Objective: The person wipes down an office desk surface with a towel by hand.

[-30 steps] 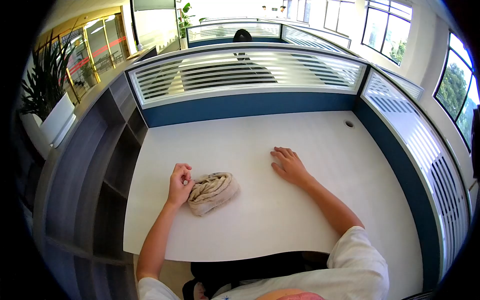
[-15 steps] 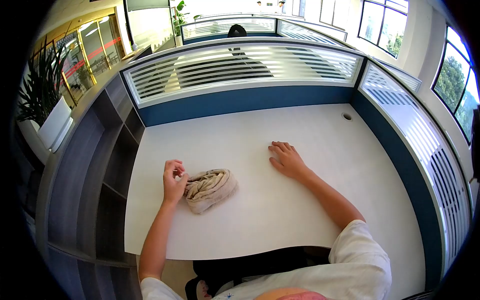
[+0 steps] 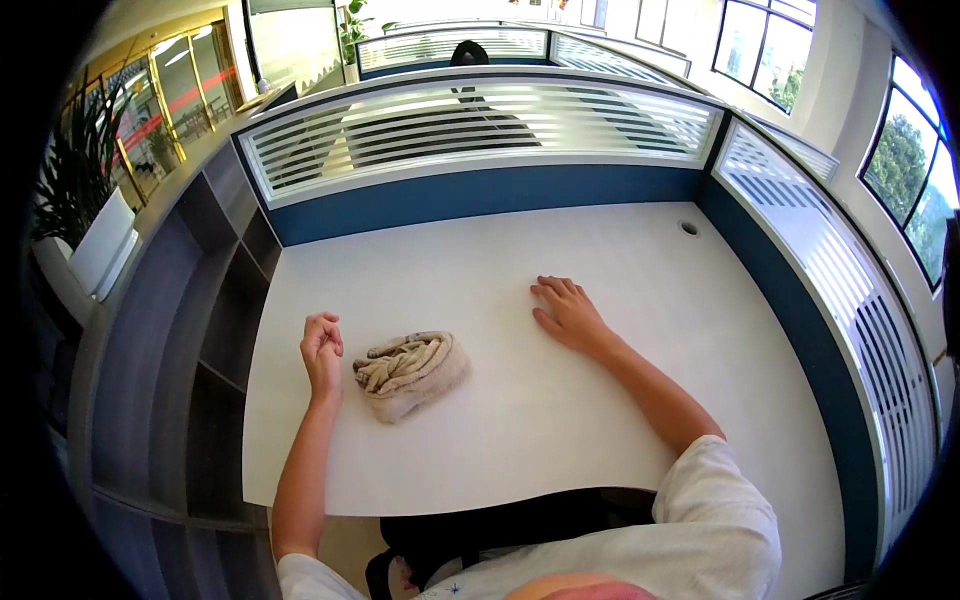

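A beige folded cloth lies bunched on the white desk, its layers rolled over each other and a darker patch showing at its left end. My left hand is just left of the cloth, apart from it, with the fingers curled in and nothing seen in them. Farther right, my right hand rests palm down on the desk, fingers stretched out and holding nothing.
Blue-based partitions with striped glass border the desk at the back and right. Dark shelves stand along the left, with a potted plant beyond. A round cable hole is in the far right corner.
My left hand has let go of the cloth's left end and moved away to the left. The right hand stays flat on the desk. The view has shifted slightly.
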Action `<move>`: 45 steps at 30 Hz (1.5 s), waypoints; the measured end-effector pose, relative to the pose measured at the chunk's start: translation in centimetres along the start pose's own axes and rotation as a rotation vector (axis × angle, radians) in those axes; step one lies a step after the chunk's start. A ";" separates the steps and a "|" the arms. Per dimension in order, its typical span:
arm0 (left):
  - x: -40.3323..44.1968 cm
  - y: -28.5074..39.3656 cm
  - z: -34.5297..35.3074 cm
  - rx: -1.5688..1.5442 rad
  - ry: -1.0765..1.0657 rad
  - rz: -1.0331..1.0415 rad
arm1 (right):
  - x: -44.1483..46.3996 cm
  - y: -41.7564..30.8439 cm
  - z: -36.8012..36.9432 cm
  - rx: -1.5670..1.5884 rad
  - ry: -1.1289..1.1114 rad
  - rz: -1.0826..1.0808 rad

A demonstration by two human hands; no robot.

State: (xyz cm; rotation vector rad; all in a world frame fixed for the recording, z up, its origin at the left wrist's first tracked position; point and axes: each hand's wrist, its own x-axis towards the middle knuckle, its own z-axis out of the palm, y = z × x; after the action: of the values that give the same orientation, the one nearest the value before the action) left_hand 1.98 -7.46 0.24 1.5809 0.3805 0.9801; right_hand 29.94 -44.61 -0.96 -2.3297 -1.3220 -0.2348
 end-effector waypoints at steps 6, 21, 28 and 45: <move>0.1 -0.2 -0.2 0.026 0.001 -0.010 | 0.2 0.0 0.0 -0.009 -0.030 0.013; 0.0 0.1 0.5 0.032 -0.020 -0.038 | 0.2 0.0 0.0 0.001 -0.028 0.022; 0.1 -0.7 0.2 -0.039 -0.024 -0.041 | 0.0 0.2 0.2 0.019 -0.028 0.024; -0.2 0.4 0.6 -0.018 -0.054 -0.075 | 0.0 0.2 0.2 0.013 -0.003 0.006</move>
State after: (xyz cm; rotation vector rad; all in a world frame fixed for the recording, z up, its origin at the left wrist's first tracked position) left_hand 2.22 -8.10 0.51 1.5626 0.3898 0.8795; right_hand 30.14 -44.60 -1.21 -2.3239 -1.3144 -0.2198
